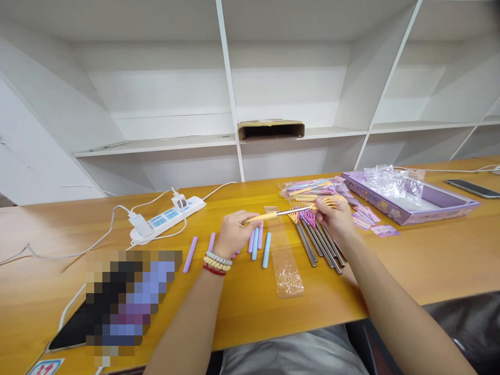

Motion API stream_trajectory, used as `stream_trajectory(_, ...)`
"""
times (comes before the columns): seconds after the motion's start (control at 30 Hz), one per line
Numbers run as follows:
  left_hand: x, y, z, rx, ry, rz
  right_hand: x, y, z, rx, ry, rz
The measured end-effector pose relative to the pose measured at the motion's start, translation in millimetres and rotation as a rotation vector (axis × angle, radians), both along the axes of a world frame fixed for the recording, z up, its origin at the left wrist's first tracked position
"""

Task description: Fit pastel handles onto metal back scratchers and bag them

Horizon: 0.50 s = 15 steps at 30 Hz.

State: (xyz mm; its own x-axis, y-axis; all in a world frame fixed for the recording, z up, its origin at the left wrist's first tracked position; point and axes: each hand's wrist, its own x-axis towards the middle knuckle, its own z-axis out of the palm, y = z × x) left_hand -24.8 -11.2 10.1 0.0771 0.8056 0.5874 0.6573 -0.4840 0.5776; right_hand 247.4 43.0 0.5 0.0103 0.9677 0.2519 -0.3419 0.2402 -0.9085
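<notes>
Between my two hands, above the table, is a yellow-orange back scratcher (291, 211) with a metal rod. My left hand (239, 229) is closed round its handle; my right hand (332, 213) grips the claw end. Below lie several metal rods (318, 245) with orange, purple and pink claw heads. Loose handle sleeves lie near my left hand, among them a purple sleeve (190, 254) and a blue sleeve (266, 250); some are partly hidden by the hand. A clear plastic sleeve (287, 265) lies flat between the handles and the rods.
Bagged scratchers (304, 188) lie behind my right hand. Printed cards (385, 230) and a purple box (433, 212) with plastic wrap are to the right, beyond them a phone (472, 188). A power strip (167, 221) with cables stands left. A cardboard box (271, 130) sits on the shelf.
</notes>
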Motion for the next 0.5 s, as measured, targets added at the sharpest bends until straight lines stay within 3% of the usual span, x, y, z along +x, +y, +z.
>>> stream_trajectory(0.23, -60, 9, 10.3, -0.057, -0.088, 0.047, 57, 29, -1.0, 0.088, 0.149, -0.291)
stream_trajectory(0.4, -102, 7, 6.1, -0.096, -0.327, 0.143, 97, 44, -8.1, 0.101, 0.374, -0.508)
stream_trajectory(0.5, -114, 5, 3.7, -0.126, -0.475, 0.179, 109, 48, -10.4, 0.118, 0.450, -0.598)
